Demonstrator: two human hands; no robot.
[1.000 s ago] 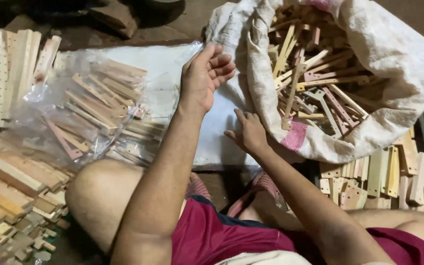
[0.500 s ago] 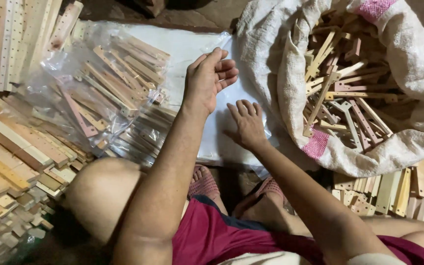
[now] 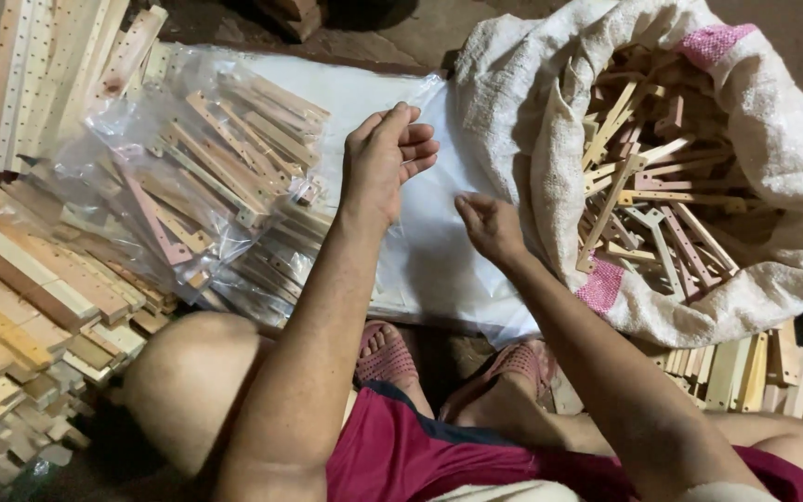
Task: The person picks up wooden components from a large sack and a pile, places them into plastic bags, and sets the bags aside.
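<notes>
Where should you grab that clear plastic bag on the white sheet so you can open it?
Probably at the clear plastic bag's top edge, coming from above, where the left hand already pinches it. The bag is thin, limp and flat on the white sheet, so only a loose edge offers something to pinch. The right hand could take the near edge beside the sack.

Rough woven cloth sack [image 3: 792, 177] — pale matt wood sticks [image 3: 648, 200] — glossy clear plastic bags [image 3: 197, 177].

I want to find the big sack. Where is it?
The big sack lies at upper right in the head view, full of wooden pieces, just beyond the right hand.
</notes>
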